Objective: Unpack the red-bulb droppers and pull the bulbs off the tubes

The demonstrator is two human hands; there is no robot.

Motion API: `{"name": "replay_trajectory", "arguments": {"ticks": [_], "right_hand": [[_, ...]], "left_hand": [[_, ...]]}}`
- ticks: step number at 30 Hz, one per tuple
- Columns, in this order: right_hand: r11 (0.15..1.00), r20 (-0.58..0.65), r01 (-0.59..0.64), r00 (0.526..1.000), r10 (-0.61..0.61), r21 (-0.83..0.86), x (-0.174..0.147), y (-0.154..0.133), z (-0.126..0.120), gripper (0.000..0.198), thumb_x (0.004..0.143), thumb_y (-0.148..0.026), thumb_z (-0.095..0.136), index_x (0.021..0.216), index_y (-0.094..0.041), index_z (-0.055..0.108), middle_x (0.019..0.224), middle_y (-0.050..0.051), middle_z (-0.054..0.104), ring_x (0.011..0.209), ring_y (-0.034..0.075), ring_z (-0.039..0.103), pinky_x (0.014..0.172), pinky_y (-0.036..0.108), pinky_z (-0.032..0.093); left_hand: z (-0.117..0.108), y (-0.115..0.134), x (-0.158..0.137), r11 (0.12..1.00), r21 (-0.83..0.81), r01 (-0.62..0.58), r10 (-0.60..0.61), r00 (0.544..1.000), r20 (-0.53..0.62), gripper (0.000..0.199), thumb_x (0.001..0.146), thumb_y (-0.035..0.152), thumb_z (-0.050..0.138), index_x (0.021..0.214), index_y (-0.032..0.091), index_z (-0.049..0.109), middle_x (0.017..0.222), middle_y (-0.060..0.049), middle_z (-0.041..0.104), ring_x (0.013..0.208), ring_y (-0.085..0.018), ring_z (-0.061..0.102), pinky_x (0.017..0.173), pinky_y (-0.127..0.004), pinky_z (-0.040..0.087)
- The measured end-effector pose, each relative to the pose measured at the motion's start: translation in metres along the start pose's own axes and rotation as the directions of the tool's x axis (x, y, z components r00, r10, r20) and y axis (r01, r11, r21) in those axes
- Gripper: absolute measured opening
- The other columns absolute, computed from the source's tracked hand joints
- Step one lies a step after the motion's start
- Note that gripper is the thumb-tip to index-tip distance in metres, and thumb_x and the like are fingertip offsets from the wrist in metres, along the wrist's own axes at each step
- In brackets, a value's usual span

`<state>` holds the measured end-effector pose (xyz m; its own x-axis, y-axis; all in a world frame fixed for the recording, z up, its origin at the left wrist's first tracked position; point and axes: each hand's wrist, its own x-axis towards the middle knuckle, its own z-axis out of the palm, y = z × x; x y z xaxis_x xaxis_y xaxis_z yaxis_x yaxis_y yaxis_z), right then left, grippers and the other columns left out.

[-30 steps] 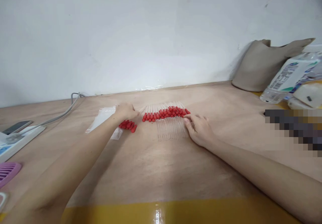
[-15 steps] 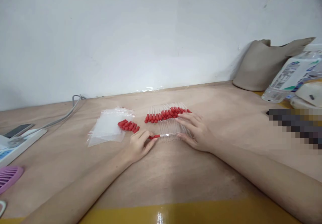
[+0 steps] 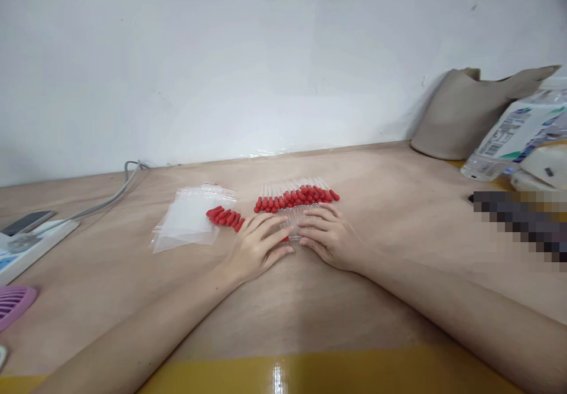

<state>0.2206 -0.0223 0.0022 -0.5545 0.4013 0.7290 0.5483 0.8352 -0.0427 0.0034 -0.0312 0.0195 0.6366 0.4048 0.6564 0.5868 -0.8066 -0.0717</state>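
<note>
My left hand (image 3: 260,246) lies palm down with fingers stretched and thumb apart. A red rubber bulb (image 3: 286,239) on a glass tube shows partly beneath its index finger. Facing it, my right hand (image 3: 328,235) rests with extended fingers over the right part of the clear glass tubes (image 3: 291,215), which lie side by side and are partly covered by both hands. Just beyond them is a row of droppers with red bulbs (image 3: 301,198), their glass ends pointing to the wall. Loose red rubber bulbs (image 3: 225,217) lie left of my left hand.
Clear zip bags (image 3: 188,214) lie under and beside the loose bulbs. At left are a phone (image 3: 27,222), a white power strip (image 3: 48,243) with a cable, and a pink slatted object (image 3: 15,306). A grey-brown container (image 3: 447,116) and a plastic bottle (image 3: 500,140) stand at right.
My left hand has slid right, its fingers opening from a pinch on the red bulb to lie over the tubes. My right hand has moved slightly left, bringing the fingertips close together.
</note>
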Motion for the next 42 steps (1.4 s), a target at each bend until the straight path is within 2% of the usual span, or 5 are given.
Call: {"name": "replay_trajectory", "arguments": {"ticks": [7, 14, 30, 36, 42], "right_hand": [[0.999, 0.031, 0.028, 0.999, -0.029, 0.015, 0.001, -0.002, -0.001, 0.027, 0.083, -0.036, 0.052, 0.102, -0.019, 0.062, 0.099, 0.005, 0.067, 0.103, 0.021, 0.053, 0.097, 0.044, 0.033], [0.988, -0.017, 0.137, 0.991, -0.136, 0.076, 0.002, -0.003, 0.004, 0.015, 0.085, -0.020, 0.050, 0.093, -0.016, 0.062, 0.092, 0.002, 0.069, 0.099, 0.016, 0.057, 0.097, 0.035, 0.039], [0.978, -0.050, 0.202, 0.979, -0.199, 0.053, -0.011, -0.006, -0.011, 0.012, 0.083, -0.014, 0.051, 0.088, -0.014, 0.061, 0.083, 0.005, 0.068, 0.095, 0.015, 0.060, 0.095, 0.033, 0.042], [0.976, -0.128, -0.216, 0.969, 0.212, -0.014, -0.018, 0.020, -0.025, 0.020, 0.084, -0.021, 0.050, 0.097, -0.017, 0.064, 0.072, 0.004, 0.062, 0.071, 0.016, 0.056, 0.068, 0.030, 0.047], [0.926, -0.097, -0.375, 0.921, 0.376, 0.029, -0.009, 0.026, -0.013, 0.027, 0.083, -0.017, 0.040, 0.103, -0.014, 0.058, 0.074, 0.006, 0.060, 0.070, 0.017, 0.054, 0.066, 0.030, 0.044]], "left_hand": [[0.004, 0.001, 0.001, 0.993, 0.033, -0.114, 0.117, 0.990, -0.082, 0.021, 0.080, 0.018, 0.060, 0.101, 0.020, 0.059, 0.096, -0.003, 0.069, 0.096, -0.019, 0.061, 0.093, -0.042, 0.042], [0.003, 0.005, 0.003, 0.967, 0.110, -0.228, 0.235, 0.970, -0.061, 0.018, 0.080, 0.020, 0.060, 0.098, 0.016, 0.059, 0.098, -0.005, 0.068, 0.099, -0.019, 0.060, 0.095, -0.042, 0.043], [-0.008, 0.005, -0.007, 0.980, 0.034, -0.196, 0.196, 0.981, 0.011, 0.009, 0.080, 0.016, 0.058, 0.089, 0.015, 0.059, 0.094, -0.005, 0.068, 0.098, -0.018, 0.061, 0.097, -0.041, 0.040], [-0.019, -0.019, -0.019, 0.994, 0.044, 0.096, -0.091, 0.990, -0.112, 0.013, 0.080, 0.020, 0.058, 0.093, 0.018, 0.062, 0.085, -0.005, 0.062, 0.078, -0.016, 0.058, 0.069, -0.029, 0.048], [-0.039, -0.052, -0.006, 0.841, 0.102, 0.531, -0.525, 0.847, -0.084, 0.028, 0.086, 0.025, 0.042, 0.106, 0.017, 0.060, 0.084, -0.005, 0.051, 0.077, -0.016, 0.053, 0.067, -0.027, 0.046]]}}
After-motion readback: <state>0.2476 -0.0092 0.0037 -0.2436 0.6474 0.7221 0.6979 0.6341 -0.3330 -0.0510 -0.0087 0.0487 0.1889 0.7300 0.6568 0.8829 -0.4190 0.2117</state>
